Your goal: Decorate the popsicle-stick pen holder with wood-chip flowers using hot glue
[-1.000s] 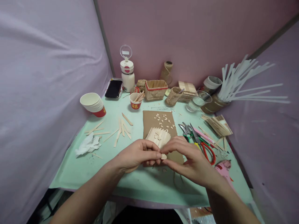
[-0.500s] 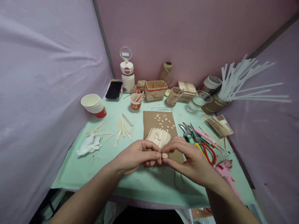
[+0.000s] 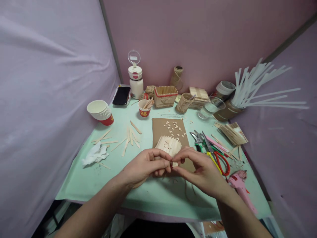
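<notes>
Between the fingertips of both hands is a small pale wood piece [image 3: 175, 164], rounded at its end. My left hand [image 3: 151, 165] pinches it from the left, its fingers curled together. From the right, the thumb and fingers of my right hand [image 3: 195, 167] close around the same piece. Beneath the hands lies a brown cardboard sheet [image 3: 158, 125]. On it rests a row of flat wooden sticks [image 3: 168, 145] laid side by side, with a few small chips on top. Small curved wood chips [image 3: 174, 127] are scattered on the cardboard's far half.
At right lie scissors [image 3: 222, 163], pruning shears [image 3: 196, 140] and a pink glue gun [image 3: 240, 185]. Loose sticks [image 3: 130, 137] and crumpled tissue [image 3: 95, 154] are at left. Stacked paper cups [image 3: 100, 112], a bottle [image 3: 136, 82] and a wooden box [image 3: 165, 96] stand farther back.
The fingers have shifted slightly around the small wood piece, which is turned a little. Both hands stay over the cardboard; the whole view has moved slightly.
</notes>
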Available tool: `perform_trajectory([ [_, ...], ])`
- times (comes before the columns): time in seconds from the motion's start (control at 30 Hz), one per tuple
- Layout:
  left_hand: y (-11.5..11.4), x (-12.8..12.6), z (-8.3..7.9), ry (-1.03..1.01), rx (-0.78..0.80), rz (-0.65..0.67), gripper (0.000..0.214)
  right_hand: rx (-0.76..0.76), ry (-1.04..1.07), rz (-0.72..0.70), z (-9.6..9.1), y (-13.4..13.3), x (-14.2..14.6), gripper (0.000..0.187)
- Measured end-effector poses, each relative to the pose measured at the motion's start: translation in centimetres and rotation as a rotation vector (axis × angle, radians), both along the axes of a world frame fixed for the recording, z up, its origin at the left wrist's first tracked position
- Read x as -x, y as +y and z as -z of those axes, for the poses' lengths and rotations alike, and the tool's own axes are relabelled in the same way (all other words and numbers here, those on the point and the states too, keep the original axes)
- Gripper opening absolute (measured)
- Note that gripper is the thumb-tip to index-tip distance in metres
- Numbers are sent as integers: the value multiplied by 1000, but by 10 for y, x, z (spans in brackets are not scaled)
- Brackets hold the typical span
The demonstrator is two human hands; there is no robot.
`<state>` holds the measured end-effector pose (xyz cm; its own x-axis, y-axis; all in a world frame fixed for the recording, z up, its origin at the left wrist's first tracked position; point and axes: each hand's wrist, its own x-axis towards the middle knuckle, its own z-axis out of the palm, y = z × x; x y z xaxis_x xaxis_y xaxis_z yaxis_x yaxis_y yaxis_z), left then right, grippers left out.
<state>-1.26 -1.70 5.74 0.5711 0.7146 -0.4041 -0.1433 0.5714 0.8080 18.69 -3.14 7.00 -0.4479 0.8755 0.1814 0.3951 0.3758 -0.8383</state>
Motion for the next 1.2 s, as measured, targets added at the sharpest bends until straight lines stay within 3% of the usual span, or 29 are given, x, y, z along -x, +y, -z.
perform_trajectory([
  [0.2,-4,5,-1,169,-223,-194,16,52,82,200,4,5,-3,8],
  [0.3,-6,6,4,142,-220,-225,15,70,125,287,9,9,-3,8],
  [0.47,-3,4,14,-80,-77,-280,11,111,124,224,14,9,1,14],
  [0.63,2,-2,19,-491,161,-336,13,72,175,161,12,6,15,19],
  [0.77,1,-10,21,-660,285,-385,12,13,212,135,11,3,31,21],
  [1.1,-2,-17,16,-767,399,-529,7,-290,104,310,14,-6,47,28],
  [1.2,-4,-19,13,-764,426,-542,7,-309,108,305,12,-7,49,27],
])
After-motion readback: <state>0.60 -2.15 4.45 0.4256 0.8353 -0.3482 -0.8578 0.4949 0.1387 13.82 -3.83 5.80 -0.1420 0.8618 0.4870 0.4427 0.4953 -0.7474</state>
